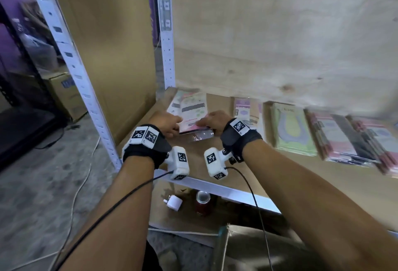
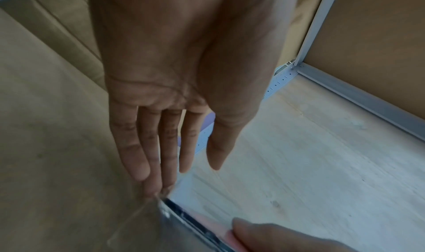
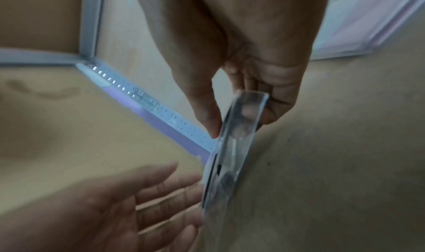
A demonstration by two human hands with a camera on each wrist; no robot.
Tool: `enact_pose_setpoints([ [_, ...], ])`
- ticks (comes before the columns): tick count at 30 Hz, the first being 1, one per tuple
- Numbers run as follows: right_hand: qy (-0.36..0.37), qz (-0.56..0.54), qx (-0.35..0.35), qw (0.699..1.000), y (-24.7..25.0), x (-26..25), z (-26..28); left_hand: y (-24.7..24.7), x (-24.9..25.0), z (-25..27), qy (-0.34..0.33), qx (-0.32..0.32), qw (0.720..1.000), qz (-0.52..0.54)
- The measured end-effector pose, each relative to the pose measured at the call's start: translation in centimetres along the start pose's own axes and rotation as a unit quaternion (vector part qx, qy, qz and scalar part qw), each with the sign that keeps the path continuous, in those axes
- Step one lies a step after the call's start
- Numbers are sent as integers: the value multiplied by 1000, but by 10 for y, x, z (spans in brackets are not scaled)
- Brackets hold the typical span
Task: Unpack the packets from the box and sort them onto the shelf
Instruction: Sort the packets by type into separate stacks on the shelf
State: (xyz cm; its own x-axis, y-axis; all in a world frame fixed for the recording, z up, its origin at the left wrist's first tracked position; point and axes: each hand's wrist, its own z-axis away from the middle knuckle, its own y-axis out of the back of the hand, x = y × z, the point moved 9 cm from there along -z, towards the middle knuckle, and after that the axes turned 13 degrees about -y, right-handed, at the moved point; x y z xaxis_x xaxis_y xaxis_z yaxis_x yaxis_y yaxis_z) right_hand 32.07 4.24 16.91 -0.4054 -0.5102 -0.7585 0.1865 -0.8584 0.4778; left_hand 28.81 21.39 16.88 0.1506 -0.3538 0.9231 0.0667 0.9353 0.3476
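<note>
A pink packet stack in clear wrap (image 1: 192, 109) lies at the left end of the brown shelf board (image 1: 193, 158). My right hand (image 1: 206, 121) pinches the stack's near end between thumb and fingers, which shows plainly in the right wrist view on the packet (image 3: 230, 174) under my right hand (image 3: 241, 125). My left hand (image 1: 172, 124) has straight fingers; in the left wrist view the left hand (image 2: 165, 174) touches the packet's (image 2: 181, 217) left corner with its fingertips. The cardboard box (image 1: 237, 247) sits low, under my right forearm.
Further right on the shelf lie a purple-and-beige packet (image 1: 247, 109), a green one (image 1: 293, 128) and pink-and-dark stacks (image 1: 344, 139). A white upright post (image 1: 81, 76) stands at the left. On the level below are a white charger (image 1: 174, 203) and a red can (image 1: 202, 203).
</note>
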Motion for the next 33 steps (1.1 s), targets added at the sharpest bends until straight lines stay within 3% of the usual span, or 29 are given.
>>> enact_pose_setpoints([
  [3, 34, -87, -17, 995, 13, 3, 16, 5, 9, 8, -16, 44, 998, 32],
  [5, 86, -83, -4, 993, 27, -5, 34, 4, 23, 12, -45, 50, 993, 92],
  [11, 248, 12, 73, 966, 72, -27, 108, -17, 66, 24, -82, -10, 954, 290],
  [14, 302, 151, 128, 933, 89, -27, 139, -30, 87, 30, -98, -15, 917, 386],
  [16, 284, 225, 113, 925, 98, -14, 143, -42, 89, 32, -104, 3, 906, 410],
  [18, 257, 216, 61, 940, 113, 6, 147, -60, 85, 32, -97, 26, 916, 388],
  [20, 251, 140, 25, 958, 135, 25, 153, -82, 84, 33, -81, 19, 927, 366],
  [22, 234, 58, 50, 969, 163, 45, 153, -106, 87, 35, -69, -12, 928, 367],
  [24, 184, -21, 108, 977, 194, 73, 148, -129, 94, 37, -70, -42, 923, 377],
  [26, 110, -119, 95, 982, 213, 108, 136, -153, 104, 41, -77, -76, 919, 380],
  [29, 40, -271, -2, 962, 223, 144, 128, -190, 116, 46, -74, -117, 917, 373],
  [33, 54, -324, 18, 944, 262, 165, 134, -206, 124, 42, -65, -110, 904, 409],
])
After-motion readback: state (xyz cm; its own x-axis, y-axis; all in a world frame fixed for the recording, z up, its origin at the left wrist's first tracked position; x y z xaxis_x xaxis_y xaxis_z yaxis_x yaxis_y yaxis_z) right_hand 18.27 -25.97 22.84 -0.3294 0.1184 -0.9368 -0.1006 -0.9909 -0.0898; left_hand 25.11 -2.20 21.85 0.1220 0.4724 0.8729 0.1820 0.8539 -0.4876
